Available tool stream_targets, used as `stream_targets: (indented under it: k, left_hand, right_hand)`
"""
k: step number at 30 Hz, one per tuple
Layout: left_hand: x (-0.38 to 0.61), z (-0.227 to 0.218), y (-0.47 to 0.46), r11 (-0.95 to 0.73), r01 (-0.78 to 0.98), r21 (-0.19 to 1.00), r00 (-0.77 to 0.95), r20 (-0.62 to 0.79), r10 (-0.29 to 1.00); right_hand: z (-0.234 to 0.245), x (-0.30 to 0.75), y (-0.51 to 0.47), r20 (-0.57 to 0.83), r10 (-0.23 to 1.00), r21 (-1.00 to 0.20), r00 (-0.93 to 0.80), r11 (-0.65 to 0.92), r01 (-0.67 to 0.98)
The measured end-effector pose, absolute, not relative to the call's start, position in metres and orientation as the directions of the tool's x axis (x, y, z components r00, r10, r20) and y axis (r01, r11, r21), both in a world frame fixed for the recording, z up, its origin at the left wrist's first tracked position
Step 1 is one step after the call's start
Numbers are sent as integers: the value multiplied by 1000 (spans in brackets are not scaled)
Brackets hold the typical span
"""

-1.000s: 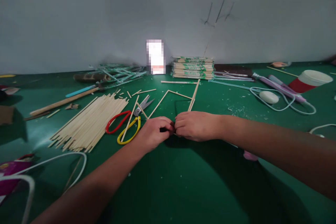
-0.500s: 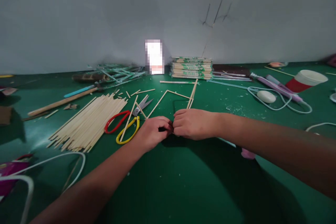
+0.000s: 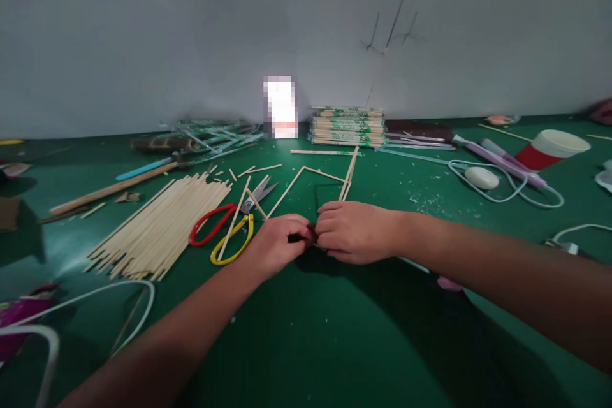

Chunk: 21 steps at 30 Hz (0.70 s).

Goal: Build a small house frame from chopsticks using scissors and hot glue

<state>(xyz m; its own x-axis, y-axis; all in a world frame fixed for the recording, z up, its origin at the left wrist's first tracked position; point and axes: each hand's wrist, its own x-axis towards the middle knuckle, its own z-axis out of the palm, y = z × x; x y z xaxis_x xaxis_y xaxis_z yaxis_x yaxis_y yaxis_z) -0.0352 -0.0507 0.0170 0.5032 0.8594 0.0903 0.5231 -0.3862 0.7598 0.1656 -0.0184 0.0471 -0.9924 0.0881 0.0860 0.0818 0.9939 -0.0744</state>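
Note:
A thin frame of joined wooden sticks point(image 3: 287, 190) stands out beyond my hands, with angled corners and crossed sticks at its right side. My left hand point(image 3: 280, 242) is closed at the frame's near left end, thumb and fingers pinched together. Fingers curled down, my right hand point(image 3: 356, 233) grips the near right part, where the sticks pass out of sight under it. The fingertips of both hands almost meet, and what lies between them is hidden. Beside my left hand are scissors point(image 3: 252, 205) with one red and one yellow handle, blades apart, a stick lying across them.
Loose wooden sticks point(image 3: 162, 226) lie in a pile at left. Wrapped chopstick packs point(image 3: 348, 127) are stacked by the wall, right of a bright blurred screen point(image 3: 280, 107). At right are a purple glue gun point(image 3: 502, 159), its white cord and a red-and-white paper cup point(image 3: 554, 148).
Both hands stay almost in place on the stick frame. My right hand is slightly lower, and the whole view has shifted a little.

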Motion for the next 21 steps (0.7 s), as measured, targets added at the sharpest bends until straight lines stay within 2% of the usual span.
stream_targets:
  k: [2, 5, 8, 10, 12, 16, 19, 21]
  left_hand:
    - [-35, 18, -51, -404, 525, 749, 513, 100, 852]
    - [-36, 18, -52, -436, 516, 737, 533, 122, 837]
    - [-36, 19, -53, -449, 516, 730, 537, 132, 833]
    - [-34, 21, -54, -435, 535, 724, 516, 128, 847]
    - [-30, 24, -56, -409, 575, 709, 480, 112, 870]
    - [-18, 26, -62, -389, 664, 639, 424, 106, 899]
    - [-11, 24, -64, -412, 713, 567, 416, 130, 900]
    - [-8, 22, -66, -428, 748, 507, 419, 140, 897]
  right_hand:
    - [49, 173, -22, 163, 175, -142, -971, 978, 153]
    - [53, 188, -30, 295, 398, -226, -869, 912, 341]
    - [63, 203, -43, 386, 654, -332, -650, 756, 564]
    - [70, 211, -55, 420, 784, -439, -456, 616, 655]
    - [74, 218, -67, 464, 848, -530, -257, 498, 686]
    - [71, 228, -84, 491, 870, -671, 56, 337, 661]
    - [63, 238, -88, 468, 878, -722, 103, 312, 618]
    - [60, 243, -87, 479, 875, -706, 73, 335, 624]
